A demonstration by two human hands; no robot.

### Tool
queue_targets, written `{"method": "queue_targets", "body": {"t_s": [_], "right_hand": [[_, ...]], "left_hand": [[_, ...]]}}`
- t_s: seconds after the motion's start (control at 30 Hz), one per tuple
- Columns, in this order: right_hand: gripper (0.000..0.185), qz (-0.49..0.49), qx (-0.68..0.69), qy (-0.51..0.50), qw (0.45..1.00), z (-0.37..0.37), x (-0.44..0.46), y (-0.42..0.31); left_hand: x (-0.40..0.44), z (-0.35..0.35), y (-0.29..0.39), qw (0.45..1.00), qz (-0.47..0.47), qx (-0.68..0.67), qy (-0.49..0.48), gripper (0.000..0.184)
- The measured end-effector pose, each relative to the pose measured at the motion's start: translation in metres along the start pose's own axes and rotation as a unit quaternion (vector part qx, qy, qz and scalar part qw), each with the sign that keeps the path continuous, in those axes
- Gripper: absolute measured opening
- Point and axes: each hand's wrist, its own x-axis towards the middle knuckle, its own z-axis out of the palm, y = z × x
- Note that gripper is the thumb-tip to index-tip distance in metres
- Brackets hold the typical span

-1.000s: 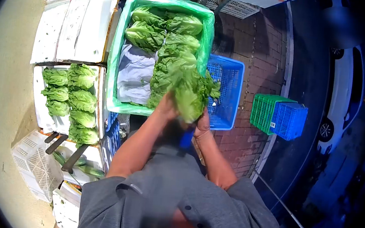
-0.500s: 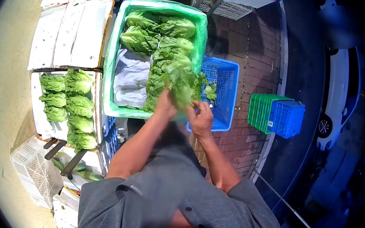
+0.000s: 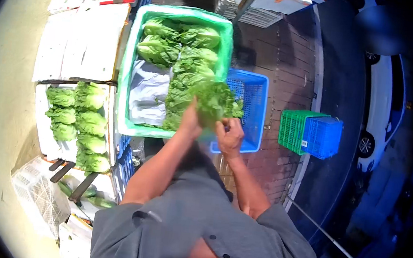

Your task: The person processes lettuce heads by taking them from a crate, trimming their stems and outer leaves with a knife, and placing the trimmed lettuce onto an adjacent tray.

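A head of lettuce point(image 3: 212, 98), leafy and slightly blurred, is held up in front of me, over the right side of the green-lined box. My left hand point(image 3: 191, 121) is closed around its left side. At its lower right edge, the fingers of my right hand point(image 3: 230, 135) are pinched on the lettuce; the exact leaf is hard to make out. Beneath, the box with a green plastic liner point(image 3: 125, 86) holds several lettuce heads point(image 3: 159, 50) in two columns, beside white paper point(image 3: 148, 93). A blue basket point(image 3: 258, 109) with leaf pieces stands at its right.
To the left, a white foam box point(image 3: 40, 128) holds several more lettuces point(image 3: 90, 123). White foam boxes point(image 3: 83, 42) stand behind it. Green point(image 3: 290, 132) and blue crates point(image 3: 322, 137) sit by the kerb on the right, with a parked white car point(image 3: 380, 106) beyond.
The held lettuce has turned and tipped to the right, with its leafy end now toward the blue basket. Both hands stay on it, nearly in place. The view has shifted slightly.
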Motion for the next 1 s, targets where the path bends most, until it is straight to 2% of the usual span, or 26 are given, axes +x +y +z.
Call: {"method": "queue_targets", "body": {"t_s": [0.03,0.13,0.17,0.3,0.33,0.37,0.43,0.57,0.63,0.7,0.73,0.8,0.83,0.87,0.93,1.0], "right_hand": [[0.011,0.088,0.086,0.031,0.992,0.01,-0.003,0.013],[0.013,0.068,0.08,0.055,0.993,0.002,-0.002,0.018],[0.012,0.071,0.084,0.053,0.992,0.0,-0.003,0.022],[0.014,0.042,0.111,0.074,0.99,-0.005,0.001,0.019],[0.013,0.023,0.117,0.085,0.989,-0.004,0.003,0.022],[0.012,0.005,0.12,0.097,0.988,-0.005,0.002,0.024],[0.016,-0.002,0.127,0.103,0.987,-0.011,0.001,0.025],[0.02,-0.021,0.152,0.125,0.98,-0.01,0.0,0.024],[0.019,-0.039,0.145,0.15,0.977,-0.014,0.0,0.026],[0.017,-0.058,0.131,0.172,0.975,-0.017,0.002,0.022],[0.013,0.029,0.23,0.177,0.956,-0.018,0.002,0.018],[0.006,0.205,0.411,0.176,0.87,-0.023,-0.008,0.012],[0.002,0.188,0.345,0.171,0.904,-0.03,-0.009,0.02],[0.007,0.171,0.276,0.168,0.931,-0.038,-0.01,0.029],[0.007,0.22,0.309,0.182,0.907,-0.05,-0.002,0.029],[0.013,0.366,0.326,0.215,0.845,-0.041,-0.011,0.071]], "left_hand": [[-0.001,-0.001,0.0,0.999,-0.028,-0.002,0.021,0.055],[-0.001,0.004,-0.001,0.999,-0.031,0.03,0.025,0.053],[0.0,0.008,-0.004,0.998,-0.034,0.027,0.047,0.051],[0.011,-0.009,-0.018,0.999,-0.008,0.009,0.034,0.048],[0.019,-0.022,-0.021,0.983,0.042,0.178,0.023,0.044],[0.027,-0.036,-0.024,0.936,0.089,0.34,0.009,0.041],[0.022,-0.021,-0.023,0.893,0.111,0.435,-0.009,0.037],[0.011,-0.003,-0.02,0.986,0.021,0.16,0.043,0.039],[0.019,0.004,-0.023,0.997,-0.022,0.013,0.07,0.045],[0.01,0.017,-0.02,0.999,-0.033,-0.033,0.025,0.046],[0.004,0.023,-0.014,0.998,-0.034,-0.054,0.005,0.047],[0.007,0.015,-0.011,0.997,-0.006,-0.069,-0.025,0.051],[0.009,0.014,-0.006,0.997,0.005,-0.07,-0.034,0.055],[0.011,0.012,-0.003,0.996,0.015,-0.071,-0.044,0.059],[0.006,0.018,0.011,0.997,0.002,-0.065,-0.031,0.056],[-0.007,0.02,0.029,0.998,0.011,-0.057,0.008,0.049]]}}
